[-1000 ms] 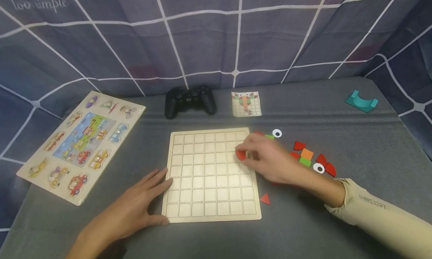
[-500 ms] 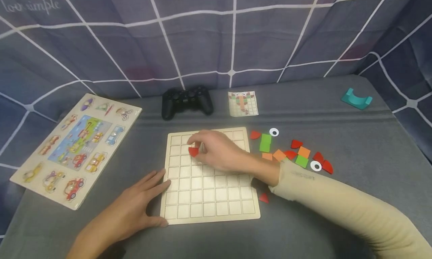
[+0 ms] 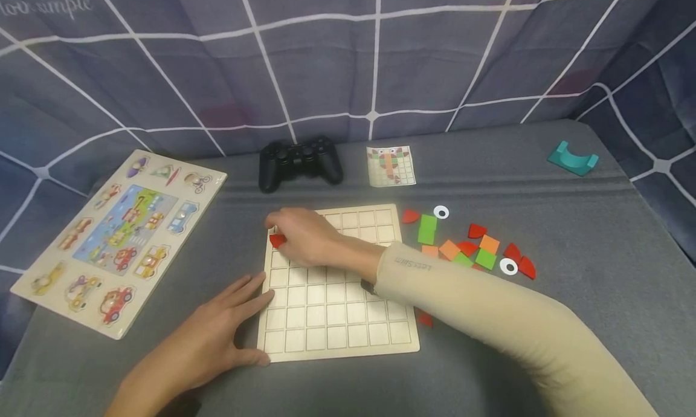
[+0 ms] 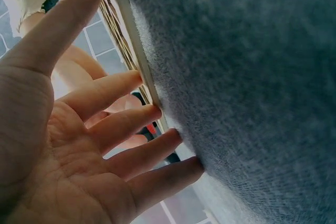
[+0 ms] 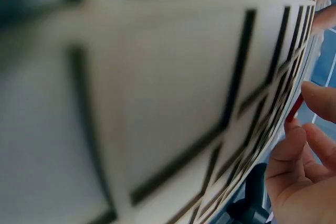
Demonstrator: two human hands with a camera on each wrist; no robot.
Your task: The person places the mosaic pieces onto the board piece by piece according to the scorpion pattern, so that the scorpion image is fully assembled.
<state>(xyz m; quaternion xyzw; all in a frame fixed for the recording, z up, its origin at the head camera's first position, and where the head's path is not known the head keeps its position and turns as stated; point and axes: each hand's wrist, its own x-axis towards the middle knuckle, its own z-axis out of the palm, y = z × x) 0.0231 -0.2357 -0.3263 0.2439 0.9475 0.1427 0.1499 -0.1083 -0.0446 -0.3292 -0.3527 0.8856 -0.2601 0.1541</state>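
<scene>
A pale wooden grid board [image 3: 337, 313] lies flat on the grey cloth. Over its far left corner, my right hand [image 3: 307, 235] pinches a red quarter-circle tile [image 3: 277, 241] between thumb and fingers; the right wrist view shows this red tile [image 5: 295, 109] edge-on, close to the grid. Whether it touches the board I cannot tell. My left hand [image 3: 212, 327] rests at the board's left side, its spread fingertips against the edge. In the left wrist view the left hand's fingers [image 4: 118, 90] are fairly straight. My right hand hides part of the upper left squares.
Right of the board lie loose red, green [image 3: 427, 228] and orange tiles and two eye discs [image 3: 509, 266]. A pattern card [image 3: 391, 166] and black game controller [image 3: 300, 163] sit behind. A vehicle puzzle [image 3: 122, 242] lies left, a teal arch [image 3: 573, 159] far right.
My right hand has carried the red quarter-circle tile leftward across the board, from its right side to the far left corner. My left hand has stayed at the left edge.
</scene>
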